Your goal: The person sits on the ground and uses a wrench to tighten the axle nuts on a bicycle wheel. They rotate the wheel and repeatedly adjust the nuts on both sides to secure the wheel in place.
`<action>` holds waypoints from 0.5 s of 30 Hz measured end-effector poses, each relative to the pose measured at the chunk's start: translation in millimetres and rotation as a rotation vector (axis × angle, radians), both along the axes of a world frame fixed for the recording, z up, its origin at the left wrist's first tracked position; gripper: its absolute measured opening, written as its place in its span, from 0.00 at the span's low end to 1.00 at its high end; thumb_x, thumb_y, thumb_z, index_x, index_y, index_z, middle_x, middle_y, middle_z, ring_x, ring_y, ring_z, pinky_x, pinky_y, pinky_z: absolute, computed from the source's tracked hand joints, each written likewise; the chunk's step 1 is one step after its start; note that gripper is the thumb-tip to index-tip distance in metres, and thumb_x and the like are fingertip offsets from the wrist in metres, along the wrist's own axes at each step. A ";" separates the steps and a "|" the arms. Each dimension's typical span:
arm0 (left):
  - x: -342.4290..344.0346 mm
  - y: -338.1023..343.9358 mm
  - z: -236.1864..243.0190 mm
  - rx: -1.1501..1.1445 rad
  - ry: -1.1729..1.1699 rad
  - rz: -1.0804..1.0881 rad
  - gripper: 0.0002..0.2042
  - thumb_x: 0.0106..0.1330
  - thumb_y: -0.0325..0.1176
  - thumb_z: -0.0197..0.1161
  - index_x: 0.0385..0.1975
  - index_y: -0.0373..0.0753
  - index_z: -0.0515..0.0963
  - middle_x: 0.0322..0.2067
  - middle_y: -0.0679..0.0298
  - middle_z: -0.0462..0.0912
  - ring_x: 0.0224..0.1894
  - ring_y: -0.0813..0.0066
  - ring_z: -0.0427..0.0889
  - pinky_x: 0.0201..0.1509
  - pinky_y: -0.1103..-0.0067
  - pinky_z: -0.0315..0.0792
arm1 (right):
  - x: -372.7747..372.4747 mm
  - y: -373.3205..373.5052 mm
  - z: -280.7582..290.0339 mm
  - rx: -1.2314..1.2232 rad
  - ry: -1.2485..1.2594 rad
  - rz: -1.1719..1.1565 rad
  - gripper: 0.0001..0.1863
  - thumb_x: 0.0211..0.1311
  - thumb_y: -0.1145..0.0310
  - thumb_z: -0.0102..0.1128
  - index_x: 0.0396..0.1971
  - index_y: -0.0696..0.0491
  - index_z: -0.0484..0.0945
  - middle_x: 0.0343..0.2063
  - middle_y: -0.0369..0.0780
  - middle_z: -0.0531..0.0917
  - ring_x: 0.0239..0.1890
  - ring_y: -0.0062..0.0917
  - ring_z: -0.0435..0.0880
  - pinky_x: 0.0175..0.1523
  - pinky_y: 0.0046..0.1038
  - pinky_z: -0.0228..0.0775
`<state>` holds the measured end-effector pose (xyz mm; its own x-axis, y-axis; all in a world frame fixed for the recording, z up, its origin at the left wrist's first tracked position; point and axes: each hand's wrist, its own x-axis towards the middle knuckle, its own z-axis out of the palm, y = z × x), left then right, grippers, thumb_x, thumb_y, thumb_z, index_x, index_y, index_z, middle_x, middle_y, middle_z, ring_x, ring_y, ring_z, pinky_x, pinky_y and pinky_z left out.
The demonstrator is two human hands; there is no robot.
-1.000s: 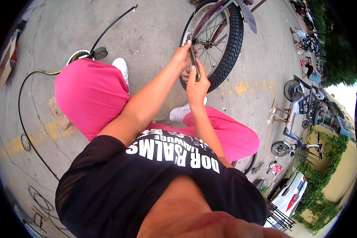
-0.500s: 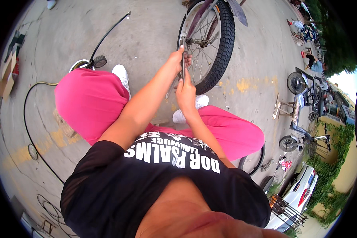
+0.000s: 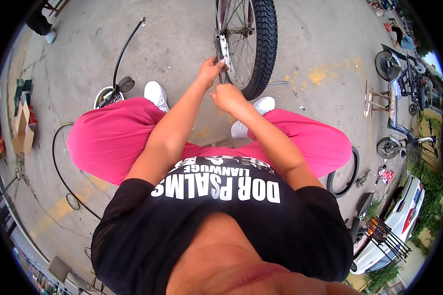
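A bicycle wheel (image 3: 265, 44) with a knobby black tyre and thin spokes stands in front of me. At its hub, on the near left side, sits a grey metal wrench (image 3: 218, 44) reaching back toward me. My left hand (image 3: 211, 70) is closed around the wrench's shaft, thumb lying along it. Just nearer to me, my right hand (image 3: 228, 97) is curled in at the wrench's lower end; its fingers are partly hidden. A pale metal strip (image 3: 224, 48) runs beside the wrench, close to the spokes.
A floor pump's gauge base (image 3: 108, 96) with a black hose (image 3: 128, 49) lies left of my foot. A thin rod (image 3: 278, 82) rests right of the tyre. An open cardboard box (image 3: 22, 129) is far left; a loose tyre (image 3: 347, 177) and parked scooters (image 3: 396, 120) are right.
The wheel and hands appear shifted slightly left and up in the view. My right hand has curled further, its finger no longer stretched along the wrench. Another person's leg now shows far left.
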<state>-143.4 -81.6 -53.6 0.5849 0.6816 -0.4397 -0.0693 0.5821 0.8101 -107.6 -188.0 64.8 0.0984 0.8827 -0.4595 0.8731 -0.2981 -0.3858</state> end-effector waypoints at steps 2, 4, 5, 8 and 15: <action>-1.8 4.7 -4.5 0.032 0.040 0.019 0.11 0.63 0.32 0.58 0.41 0.32 0.72 0.29 0.63 0.79 0.30 0.75 0.78 0.34 0.79 0.71 | -0.3 3.7 71.7 0.157 0.103 -0.023 0.15 0.59 0.62 0.54 0.39 0.58 0.75 0.29 0.50 0.81 0.30 0.44 0.81 0.37 0.42 0.71; -0.6 6.9 -8.6 0.037 0.077 0.054 0.11 0.63 0.33 0.59 0.41 0.34 0.72 0.29 0.63 0.80 0.30 0.76 0.78 0.33 0.78 0.71 | 14.1 4.6 126.7 0.390 0.171 -0.150 0.15 0.58 0.63 0.57 0.41 0.57 0.75 0.26 0.47 0.82 0.27 0.40 0.81 0.33 0.38 0.70; -2.0 14.5 -23.5 0.118 0.165 0.035 0.12 0.60 0.33 0.62 0.39 0.34 0.73 0.29 0.63 0.80 0.29 0.77 0.77 0.33 0.78 0.71 | 24.4 9.2 146.6 0.508 0.155 -0.210 0.18 0.57 0.63 0.59 0.43 0.58 0.74 0.27 0.47 0.81 0.27 0.39 0.81 0.33 0.37 0.70; 3.2 31.6 -40.8 0.335 0.318 -0.110 0.11 0.62 0.33 0.59 0.41 0.37 0.72 0.31 0.66 0.79 0.34 0.75 0.77 0.35 0.76 0.72 | 65.8 14.6 157.6 0.862 -0.092 -0.200 0.27 0.52 0.61 0.64 0.48 0.60 0.67 0.30 0.49 0.79 0.32 0.41 0.80 0.36 0.38 0.71; 9.1 68.0 -65.0 0.765 0.508 -0.086 0.12 0.55 0.33 0.65 0.34 0.33 0.74 0.30 0.55 0.81 0.32 0.65 0.79 0.39 0.74 0.72 | 65.4 13.3 129.5 0.614 0.196 -0.381 0.42 0.48 0.60 0.67 0.57 0.62 0.52 0.35 0.56 0.79 0.37 0.49 0.80 0.41 0.40 0.72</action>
<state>-134.3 -13.5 -118.6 0.5067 0.8557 -0.1050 0.4187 -0.1377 0.8976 -42.2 -174.8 194.3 0.4160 0.9071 0.0645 0.6506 -0.2474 -0.7180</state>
